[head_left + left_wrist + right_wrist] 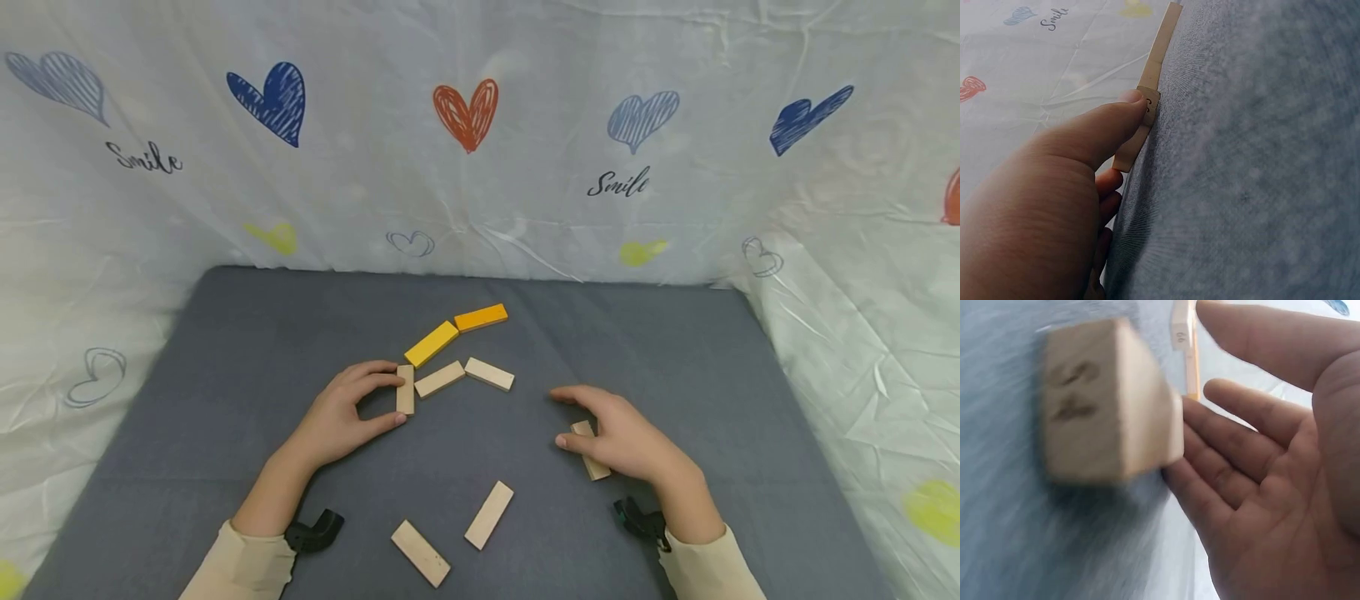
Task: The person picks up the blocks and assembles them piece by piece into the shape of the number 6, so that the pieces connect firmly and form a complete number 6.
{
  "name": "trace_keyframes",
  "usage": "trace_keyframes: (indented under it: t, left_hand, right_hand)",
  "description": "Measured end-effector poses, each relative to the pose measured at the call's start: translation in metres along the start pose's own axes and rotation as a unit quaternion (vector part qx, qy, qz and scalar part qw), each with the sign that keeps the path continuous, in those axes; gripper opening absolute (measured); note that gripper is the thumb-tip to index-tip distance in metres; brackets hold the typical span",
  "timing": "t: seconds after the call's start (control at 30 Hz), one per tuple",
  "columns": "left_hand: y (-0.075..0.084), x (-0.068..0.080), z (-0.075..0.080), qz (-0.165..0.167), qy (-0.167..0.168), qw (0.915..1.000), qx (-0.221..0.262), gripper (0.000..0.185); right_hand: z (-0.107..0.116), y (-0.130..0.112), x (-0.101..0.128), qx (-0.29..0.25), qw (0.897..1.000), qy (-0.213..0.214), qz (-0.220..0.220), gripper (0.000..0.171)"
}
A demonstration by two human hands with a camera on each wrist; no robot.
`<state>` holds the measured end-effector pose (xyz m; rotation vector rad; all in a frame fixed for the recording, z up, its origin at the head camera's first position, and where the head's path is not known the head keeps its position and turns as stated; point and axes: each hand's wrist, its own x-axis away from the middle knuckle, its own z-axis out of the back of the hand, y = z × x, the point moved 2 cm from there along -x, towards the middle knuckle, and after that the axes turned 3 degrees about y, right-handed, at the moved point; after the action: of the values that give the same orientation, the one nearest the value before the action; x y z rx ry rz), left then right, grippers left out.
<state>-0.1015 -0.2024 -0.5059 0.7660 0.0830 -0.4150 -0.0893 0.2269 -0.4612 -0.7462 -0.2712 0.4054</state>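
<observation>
Two hands at work aligning blocks: left hand (341,417) pinches an upright wooden block (405,389); right hand (622,440), fingers relaxed, touches another plain block (590,451), which needs grasping next.

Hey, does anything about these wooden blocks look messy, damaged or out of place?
Nothing damaged. The flat plain wooden blocks and the yellow block lie scattered at mixed angles on the grey mat, and two plain ones sit apart near the front edge.
</observation>
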Motion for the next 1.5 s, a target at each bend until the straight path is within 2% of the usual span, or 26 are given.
trace_keyframes:
  t: [0.4,0.73,1.07,1.5]
  left_hand:
    - [-0.002,0.001,-0.001,-0.002,0.002,1.0,0.001,0.057]
    - [-0.001,0.001,-0.002,-0.003,0.002,1.0,0.004,0.056]
    - [0.0,0.0,0.0,0.001,0.002,1.0,0.006,0.056]
    - [0.001,0.0,0.0,0.001,0.001,1.0,0.008,0.056]
  right_hand:
    - [0.002,0.017,0.033,-0.004,1.0,0.015,0.018,0.07]
    - [0.004,0.021,0.047,-0.005,1.0,-0.006,-0.006,0.086]
    - [0.003,0.021,0.048,0.018,0.999,0.017,0.021,0.083]
    - [0.002,0.018,0.047,0.026,0.999,0.025,0.005,0.087]
